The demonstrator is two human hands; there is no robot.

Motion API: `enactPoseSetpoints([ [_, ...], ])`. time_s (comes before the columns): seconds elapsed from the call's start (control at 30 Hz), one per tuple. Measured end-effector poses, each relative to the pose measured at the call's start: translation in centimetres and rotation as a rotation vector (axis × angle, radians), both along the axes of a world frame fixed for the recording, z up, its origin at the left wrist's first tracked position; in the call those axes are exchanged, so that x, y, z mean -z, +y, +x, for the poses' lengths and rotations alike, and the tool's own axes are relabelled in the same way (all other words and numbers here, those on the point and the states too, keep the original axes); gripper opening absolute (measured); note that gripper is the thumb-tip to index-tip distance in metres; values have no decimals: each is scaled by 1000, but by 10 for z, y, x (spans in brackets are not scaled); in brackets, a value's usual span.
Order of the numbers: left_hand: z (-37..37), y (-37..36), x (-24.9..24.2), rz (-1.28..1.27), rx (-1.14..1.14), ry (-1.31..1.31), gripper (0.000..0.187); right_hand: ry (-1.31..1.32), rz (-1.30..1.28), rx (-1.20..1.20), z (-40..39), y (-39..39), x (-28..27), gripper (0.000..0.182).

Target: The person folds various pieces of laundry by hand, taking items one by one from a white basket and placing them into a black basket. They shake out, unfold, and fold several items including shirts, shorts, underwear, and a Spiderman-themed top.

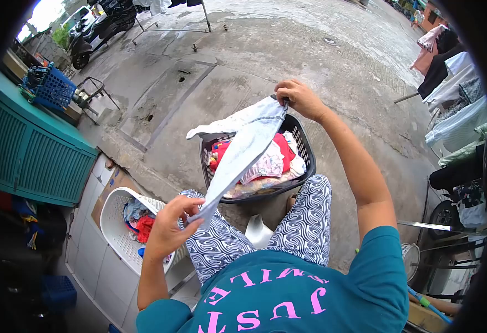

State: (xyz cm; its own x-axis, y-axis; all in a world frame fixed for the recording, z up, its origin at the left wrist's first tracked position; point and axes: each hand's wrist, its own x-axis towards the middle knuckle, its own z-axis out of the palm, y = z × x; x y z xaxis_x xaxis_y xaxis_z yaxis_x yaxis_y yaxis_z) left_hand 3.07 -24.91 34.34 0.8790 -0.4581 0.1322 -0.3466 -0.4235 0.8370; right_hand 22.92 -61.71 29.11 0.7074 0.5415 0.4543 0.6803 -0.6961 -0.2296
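Head view shows a pale garment stretched at a slant between the person's two hands, above a dark basket. The right hand, farther from the body, has its fingers closed on the dark-edged end of the cloth. The left hand, low over the patterned trousers, pinches the opposite end between thumb and fingers. Another part of the garment hangs out to the left, over the far-left rim of the dark basket.

Red, white and printed clothes fill the dark basket, which stands on the concrete ground just in front of the knees. Near the left hand, a white basket holds blue and red clothes. Beyond it are teal shutters and a blue basket. A motorbike stands at the upper left; more clothes hang along the right side.
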Motion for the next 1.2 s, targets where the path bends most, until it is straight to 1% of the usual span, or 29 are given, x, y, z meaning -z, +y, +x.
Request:
enactPoseSetpoints([
  [0.03, -14, -20, 12, -11, 65, 33, 36, 7, -61, 26, -5, -4, 13, 14],
  [0.1, -32, -66, 40, -47, 182, 150, 30, -6, -197, 52, -5, -23, 58, 11],
  [0.17, -37, -113, 84, -140, 225, 234, 27, 51, -377, 212, -20, -41, 105, 14],
  [0.23, -33, -158, 138, -255, 217, 246, 26, 150, -459, 443, -43, -54, 152, 21],
  [0.3, -25, -188, 193, -219, 200, 234, 27, 422, -268, 550, -61, -52, 181, 24],
  [0.33, -23, -197, 205, -183, 172, 223, 28, 397, -190, 502, -70, -51, 197, 23],
  [0.37, -22, -201, 206, -187, 181, 229, 28, 371, -114, 451, -80, -47, 202, 22],
  [0.43, -19, -203, 206, -185, 256, 300, 28, 486, -10, 341, -97, -41, 202, 20],
  [0.47, -13, -200, 198, -146, 303, 360, 27, 623, 93, 331, -104, -38, 203, 19],
  [0.5, -4, -194, 191, -144, 311, 361, 27, 757, 199, 319, -111, -35, 204, 20],
  [0.53, 6, -188, 185, -198, 291, 423, 27, 852, 248, 344, -118, -35, 203, 32],
  [0.57, 19, -180, 182, -251, 271, 486, 27, 954, 279, 321, -122, -40, 202, 39],
  [0.63, 55, -158, 189, -316, 181, 551, 28, 1094, 430, 397, -124, -44, 201, 42],
  [0.67, 77, -146, 185, -267, 142, 465, 28, 1092, 435, 394, -123, -45, 203, 42],
  [0.73, 124, -125, 177, -149, 41, 307, 30, 1017, 559, 516, -115, -47, 210, 42],
  [0.77, 146, -115, 176, -79, -21, 238, 32, 1021, 558, 507, -110, -45, 214, 42],
  [0.83, 184, -88, 208, 113, -219, 70, 37, 548, 655, 550, -98, -39, 220, 41],
  [0.87, 187, -78, 216, 274, -366, 12, 38, 456, 573, 638, -96, -34, 215, 31],
  [0.9, 188, -68, 225, 437, -511, -44, 40, 464, 570, 625, -96, -27, 210, 31],
  [0.93, 190, -54, 227, 347, -524, 92, 40, 413, 566, 669, -97, -21, 207, 25],
  [0.97, 187, -40, 230, 346, -537, 97, 40, 361, 563, 713, -99, -14, 204, 20],
  [1.0, 179, -24, 234, 327, -531, 9, 39, 352, 532, 699, -103, -7, 201, 14],
  [1.03, 169, -9, 233, 310, -529, -78, 38, 362, 527, 679, -110, 0, 199, 14],
  [1.07, 157, 9, 230, 300, -593, -85, 34, 348, 506, 643, -117, 4, 201, 15],
  [1.1, 147, 30, 234, 310, -640, -74, 34, 339, 486, 590, -124, 12, 203, 15],
  [1.17, 110, 88, 247, 201, -841, -182, 29, 398, 420, 558, -141, 23, 209, 18],
  [1.2, 89, 114, 248, 142, -967, -57, 26, 426, 373, 520, -151, 30, 210, 20],
])
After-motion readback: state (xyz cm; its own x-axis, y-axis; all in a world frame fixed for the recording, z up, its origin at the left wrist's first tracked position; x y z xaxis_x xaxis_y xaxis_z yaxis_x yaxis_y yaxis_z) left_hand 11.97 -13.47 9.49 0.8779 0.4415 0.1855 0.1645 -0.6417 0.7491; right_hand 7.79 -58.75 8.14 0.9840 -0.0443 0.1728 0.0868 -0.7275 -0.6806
